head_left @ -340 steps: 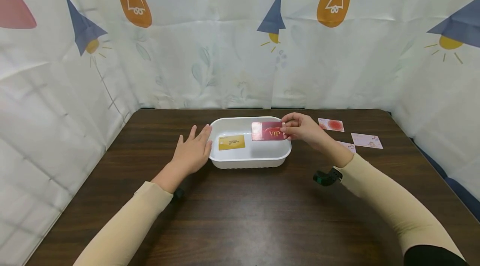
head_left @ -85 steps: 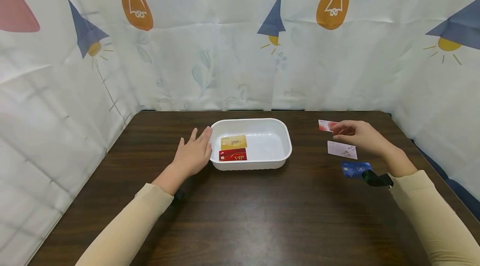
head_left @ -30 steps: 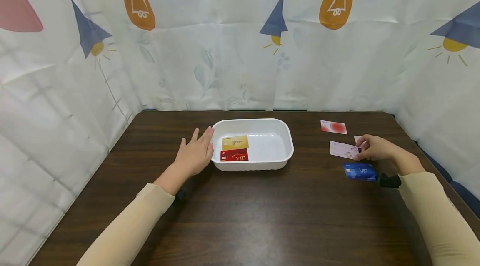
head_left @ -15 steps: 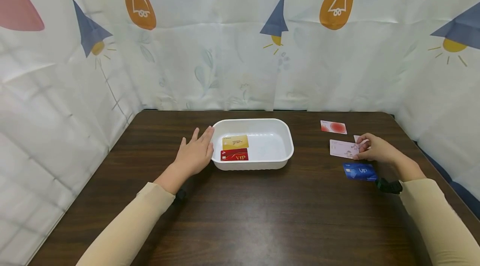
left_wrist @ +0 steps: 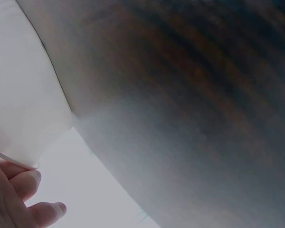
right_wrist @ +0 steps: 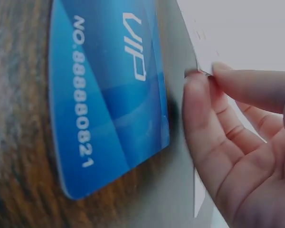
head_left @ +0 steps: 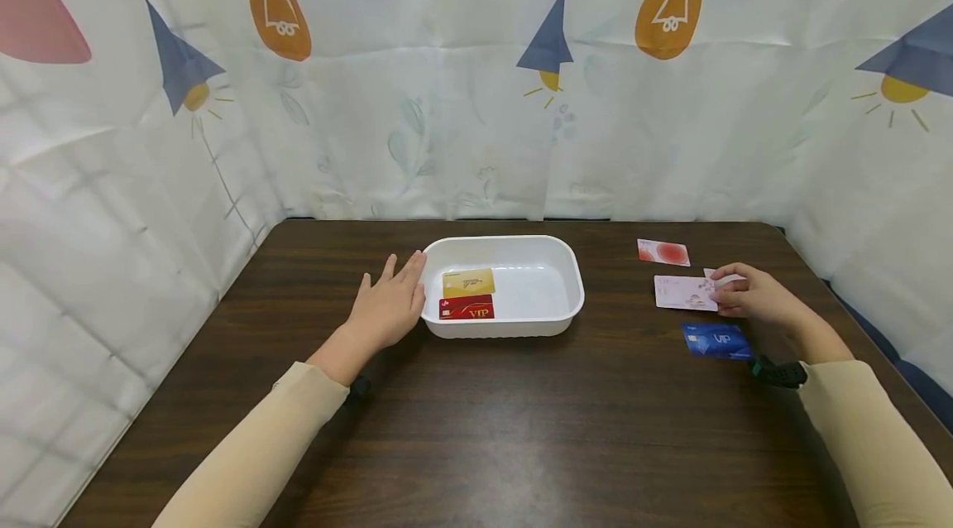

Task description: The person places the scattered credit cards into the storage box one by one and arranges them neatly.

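My right hand [head_left: 755,296] pinches the right end of a pale pink card [head_left: 683,293] between thumb and fingers; its near edge looks slightly raised. In the right wrist view, thumb and fingertip meet on the edge of the pink card [right_wrist: 205,64]. Another pale card [head_left: 710,272] is mostly hidden behind that hand. With fingers straight, my left hand [head_left: 387,303] rests against the left rim of a white plastic tray [head_left: 502,329]. Inside the tray lie a gold card [head_left: 467,282] and, nearer me, a red VIP card [head_left: 466,308].
A blue VIP card [head_left: 716,340] lies on the dark wooden table [head_left: 476,429] just nearer than the pink one. Farther back is a red-and-white card [head_left: 663,252]. A patterned curtain [head_left: 476,131] hangs along the back and sides of the table.
The red VIP card went from my right hand into the tray. That hand moved to the pink card, gripped it, and its near edge has risen a little. My left hand stayed put.
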The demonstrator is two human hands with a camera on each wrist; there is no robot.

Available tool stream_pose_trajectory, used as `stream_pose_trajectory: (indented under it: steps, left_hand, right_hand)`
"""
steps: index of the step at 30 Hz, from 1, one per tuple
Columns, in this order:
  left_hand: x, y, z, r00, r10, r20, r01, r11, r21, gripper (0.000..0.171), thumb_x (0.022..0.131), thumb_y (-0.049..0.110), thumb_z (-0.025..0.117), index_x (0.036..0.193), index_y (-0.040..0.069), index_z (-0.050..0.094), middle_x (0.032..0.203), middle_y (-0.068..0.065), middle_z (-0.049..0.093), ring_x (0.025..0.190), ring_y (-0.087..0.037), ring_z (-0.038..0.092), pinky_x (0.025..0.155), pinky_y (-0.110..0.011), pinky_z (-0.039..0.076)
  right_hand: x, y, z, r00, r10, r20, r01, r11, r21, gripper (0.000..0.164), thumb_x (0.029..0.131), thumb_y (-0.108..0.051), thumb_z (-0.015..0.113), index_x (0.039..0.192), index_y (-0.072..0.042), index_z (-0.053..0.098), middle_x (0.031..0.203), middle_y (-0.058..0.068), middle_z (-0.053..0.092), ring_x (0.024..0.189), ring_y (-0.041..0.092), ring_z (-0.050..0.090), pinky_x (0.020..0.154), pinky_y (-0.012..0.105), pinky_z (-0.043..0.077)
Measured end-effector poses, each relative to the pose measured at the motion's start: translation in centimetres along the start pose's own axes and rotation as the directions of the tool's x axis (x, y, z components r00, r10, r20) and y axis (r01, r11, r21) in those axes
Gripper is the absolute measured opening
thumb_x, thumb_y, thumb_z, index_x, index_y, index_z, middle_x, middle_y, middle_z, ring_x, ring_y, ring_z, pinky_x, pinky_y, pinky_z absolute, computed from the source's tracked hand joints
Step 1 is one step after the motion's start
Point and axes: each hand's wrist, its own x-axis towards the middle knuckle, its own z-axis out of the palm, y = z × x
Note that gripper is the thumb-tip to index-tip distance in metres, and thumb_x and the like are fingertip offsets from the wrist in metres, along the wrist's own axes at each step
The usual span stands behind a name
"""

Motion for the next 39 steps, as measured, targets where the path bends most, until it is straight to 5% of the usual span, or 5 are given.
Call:
stream_pose_trajectory:
  steps: [9, 18, 23, 31, 39]
  left_hand:
    - [0.0, 0.0, 0.1, 1.0, -0.003, -0.005, 0.003, 1.0, 0.005, 0.06, 0.109, 0.03, 0.034, 0.164, 0.009, 0.024, 0.167, -0.008, 0.026, 0.153, -0.042, 0.017, 0.115, -0.073, 0.016]
    - [-0.1, 0.0, 0.1, 1.0, 0.002, -0.005, -0.002, 1.0, -0.002, 0.06, 0.109, 0.03, 0.034, 0.164, 0.009, 0.023, 0.167, -0.008, 0.026, 0.154, -0.042, 0.017, 0.115, -0.073, 0.016]
    - [-0.1, 0.0, 0.1, 1.0, -0.002, -0.002, 0.002, 1.0, 0.0, 0.06, 0.109, 0.03, 0.033, 0.164, 0.009, 0.023, 0.168, -0.008, 0.026, 0.154, -0.042, 0.016, 0.115, -0.073, 0.016]
    - [0.0, 0.0, 0.2, 1.0, -0.007, 0.003, 0.007, 1.0, -0.005, 0.061, 0.109, 0.031, 0.034, 0.164, 0.009, 0.022, 0.168, -0.008, 0.025, 0.154, -0.041, 0.015, 0.115, -0.072, 0.015]
    - [0.1, -0.1, 0.1, 1.0, -0.01, 0.013, 0.01, 1.0, -0.012, 0.061, 0.109, 0.032, 0.033, 0.165, 0.011, 0.021, 0.168, -0.006, 0.023, 0.154, -0.04, 0.015, 0.116, -0.072, 0.015]
  right_hand:
    - [-0.2, 0.3, 0.2, 0.999, -0.022, -0.038, 0.028, 0.985, 0.17, 0.043, 0.103, -0.003, 0.058, 0.137, 0.014, 0.038, 0.098, 0.004, 0.063, 0.082, 0.01, 0.066, 0.077, 0.027, 0.06]
    - [-0.4, -1.0, 0.7, 0.991, -0.096, -0.097, 0.127, 0.906, 0.403, 0.026, 0.101, -0.001, 0.061, 0.122, -0.014, 0.053, 0.096, -0.004, 0.067, 0.082, 0.011, 0.068, 0.077, 0.024, 0.059]
    - [-0.5, -2.5, 1.4, 0.98, -0.158, -0.117, 0.196, 0.84, 0.507, 0.028, 0.1, 0.005, 0.059, 0.12, -0.014, 0.055, 0.095, 0.0, 0.069, 0.082, 0.012, 0.07, 0.076, 0.025, 0.06]
    - [-0.5, -4.9, 2.7, 0.977, -0.143, -0.157, 0.205, 0.826, 0.525, 0.027, 0.1, 0.002, 0.061, 0.12, -0.013, 0.052, 0.093, -0.002, 0.069, 0.082, 0.01, 0.07, 0.077, 0.024, 0.059]
    - [-0.4, -6.8, 4.1, 0.977, -0.163, -0.136, 0.212, 0.757, 0.618, 0.026, 0.101, 0.004, 0.059, 0.121, -0.011, 0.053, 0.097, 0.0, 0.069, 0.087, 0.011, 0.07, 0.077, 0.023, 0.059]
